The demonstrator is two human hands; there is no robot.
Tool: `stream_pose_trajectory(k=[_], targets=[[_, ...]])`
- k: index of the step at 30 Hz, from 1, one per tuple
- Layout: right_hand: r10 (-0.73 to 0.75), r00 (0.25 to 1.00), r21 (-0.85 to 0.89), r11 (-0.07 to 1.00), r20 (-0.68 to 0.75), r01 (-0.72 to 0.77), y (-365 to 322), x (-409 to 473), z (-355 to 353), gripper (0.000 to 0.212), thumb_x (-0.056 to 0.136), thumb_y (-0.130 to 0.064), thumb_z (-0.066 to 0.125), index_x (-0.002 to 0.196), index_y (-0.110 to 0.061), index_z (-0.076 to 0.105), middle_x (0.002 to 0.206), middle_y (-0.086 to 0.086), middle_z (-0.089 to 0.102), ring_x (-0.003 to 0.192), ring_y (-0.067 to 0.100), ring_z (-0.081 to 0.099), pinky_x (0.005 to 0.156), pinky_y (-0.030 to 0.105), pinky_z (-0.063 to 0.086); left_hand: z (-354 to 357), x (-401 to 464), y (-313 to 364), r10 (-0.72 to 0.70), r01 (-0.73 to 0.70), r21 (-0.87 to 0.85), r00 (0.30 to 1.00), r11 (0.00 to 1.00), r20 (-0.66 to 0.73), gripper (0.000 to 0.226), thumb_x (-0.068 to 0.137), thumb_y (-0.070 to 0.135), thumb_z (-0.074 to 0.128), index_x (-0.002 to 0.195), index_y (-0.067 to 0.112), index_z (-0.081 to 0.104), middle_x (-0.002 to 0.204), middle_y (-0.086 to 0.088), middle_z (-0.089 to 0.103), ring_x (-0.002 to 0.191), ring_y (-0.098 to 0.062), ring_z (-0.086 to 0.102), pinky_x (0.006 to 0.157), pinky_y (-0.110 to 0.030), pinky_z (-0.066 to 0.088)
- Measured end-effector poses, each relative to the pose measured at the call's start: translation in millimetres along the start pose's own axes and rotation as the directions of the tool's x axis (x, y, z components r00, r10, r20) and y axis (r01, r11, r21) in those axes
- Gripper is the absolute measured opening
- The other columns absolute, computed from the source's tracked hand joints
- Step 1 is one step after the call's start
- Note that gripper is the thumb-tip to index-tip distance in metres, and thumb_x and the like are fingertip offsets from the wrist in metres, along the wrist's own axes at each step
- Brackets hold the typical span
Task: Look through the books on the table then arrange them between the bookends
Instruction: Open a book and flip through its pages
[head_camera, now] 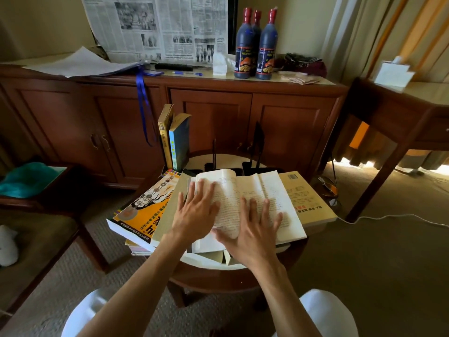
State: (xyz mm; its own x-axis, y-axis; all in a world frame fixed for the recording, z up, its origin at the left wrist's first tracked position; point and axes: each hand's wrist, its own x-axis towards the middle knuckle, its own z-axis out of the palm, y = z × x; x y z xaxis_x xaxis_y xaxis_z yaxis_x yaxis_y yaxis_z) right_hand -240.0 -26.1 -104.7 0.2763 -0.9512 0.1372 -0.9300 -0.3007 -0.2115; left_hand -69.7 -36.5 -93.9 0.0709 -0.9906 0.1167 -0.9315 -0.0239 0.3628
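Observation:
An open book with printed pages lies on top of a pile on the small round table. My left hand lies flat on its left page with fingers spread. My right hand rests flat on the right page, fingers straight. Under the open book to the left is an orange-covered book, and to the right a tan book. Two books stand upright at the back left of the table. Two black bookends stand behind the open book.
A wooden cabinet stands behind the table, carrying newspaper, three dark bottles and a pen. A chair with a teal cloth is on the left. A side table is on the right, and a white cable crosses the carpet.

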Motion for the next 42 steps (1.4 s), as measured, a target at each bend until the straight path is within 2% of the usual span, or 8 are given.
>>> stream_pose_trajectory(k=[3,8,16,21,27,31,37,42], targets=[[-0.036,0.999,0.025,0.999,0.028,0.035,1.4,-0.8,-0.6,0.103,0.074,-0.096,0.021,0.150,-0.044,-0.024,0.160,0.003,-0.024,0.147,0.041,-0.026,0.109,0.070,-0.021,16.6,-12.2,-9.0,0.020,-0.016,0.093,0.999,0.996,-0.036,0.063,0.103,0.057,0.006,0.158,0.033,-0.017,0.167,0.000,-0.018,0.152,-0.022,-0.018,0.124,-0.047,-0.011],[-0.120,0.991,0.064,0.991,0.058,0.116,2.9,8.4,-13.1,0.058,0.099,-0.061,0.010,0.153,-0.050,-0.007,0.163,-0.013,-0.020,0.145,0.031,-0.032,0.113,0.068,-0.018,17.1,-11.6,-13.7,-0.012,0.019,0.190,0.999,0.982,-0.036,0.064,0.101,0.056,-0.003,0.157,0.029,-0.019,0.167,-0.001,-0.016,0.153,-0.022,-0.015,0.123,-0.051,-0.011],[-0.319,0.947,-0.157,0.935,0.030,0.319,-24.9,84.3,-17.5,0.052,0.107,-0.037,0.021,0.158,-0.026,0.019,0.166,-0.010,0.016,0.154,0.021,0.006,0.121,0.057,-0.003,17.1,-15.8,-16.3,-0.014,0.028,0.244,0.998,0.969,-0.058,0.064,0.100,0.051,-0.007,0.159,0.026,-0.014,0.168,-0.004,-0.011,0.154,-0.024,-0.012,0.122,-0.052,-0.013],[-0.387,0.920,-0.234,0.890,0.061,0.390,-25.5,115.4,-18.7,0.052,0.107,-0.036,0.023,0.157,-0.022,0.027,0.164,-0.006,0.025,0.154,0.024,0.007,0.121,0.059,0.005,16.6,-15.1,-16.5,-0.028,0.036,0.210,0.999,0.977,-0.044,0.061,0.104,0.051,0.000,0.158,0.028,-0.017,0.167,-0.003,-0.016,0.153,-0.022,-0.018,0.123,-0.055,-0.009],[-0.537,0.843,-0.227,0.822,-0.003,0.523,-13.1,33.2,1.7,0.058,0.096,-0.026,0.049,0.150,-0.009,0.040,0.159,0.004,0.033,0.152,0.028,0.015,0.120,0.057,0.007,17.1,-14.8,-20.4,-0.013,0.022,0.193,0.999,0.981,-0.044,0.062,0.100,0.048,-0.004,0.159,0.029,-0.013,0.168,-0.003,-0.011,0.154,-0.022,-0.012,0.123,-0.053,-0.010],[-0.594,0.801,-0.277,0.759,0.075,0.589,5.6,-22.8,-3.1,0.055,0.097,-0.029,0.037,0.145,-0.005,0.047,0.157,0.010,0.038,0.152,0.027,0.020,0.121,0.053,0.012,20.3,-12.9,-24.5,-0.009,0.013,0.219,1.000,0.976,-0.021,0.064,0.098,0.048,-0.006,0.157,0.028,-0.020,0.167,-0.005,-0.014,0.154,-0.023,-0.013,0.123,-0.056,-0.008],[-0.557,0.829,-0.265,0.792,0.052,0.550,8.5,-20.9,-7.9,0.051,0.101,-0.032,0.035,0.146,-0.011,0.047,0.156,0.004,0.040,0.151,0.022,0.021,0.122,0.050,0.008,22.3,-13.2,-21.7,-0.001,0.007,0.240,1.000,0.971,-0.026,0.065,0.097,0.048,-0.008,0.156,0.026,-0.022,0.167,-0.006,-0.016,0.154,-0.025,-0.014,0.122,-0.060,-0.008],[-0.464,0.885,-0.207,0.864,0.032,0.460,-17.1,51.7,-2.2,0.056,0.105,-0.025,0.031,0.157,-0.012,0.018,0.165,0.003,0.008,0.153,0.023,0.000,0.124,0.050,-0.007,19.4,-14.1,-20.3,0.002,0.003,0.254,1.000,0.967,-0.020,0.060,0.103,0.045,-0.001,0.157,0.026,-0.019,0.167,-0.006,-0.016,0.154,-0.026,-0.014,0.121,-0.057,-0.011]])
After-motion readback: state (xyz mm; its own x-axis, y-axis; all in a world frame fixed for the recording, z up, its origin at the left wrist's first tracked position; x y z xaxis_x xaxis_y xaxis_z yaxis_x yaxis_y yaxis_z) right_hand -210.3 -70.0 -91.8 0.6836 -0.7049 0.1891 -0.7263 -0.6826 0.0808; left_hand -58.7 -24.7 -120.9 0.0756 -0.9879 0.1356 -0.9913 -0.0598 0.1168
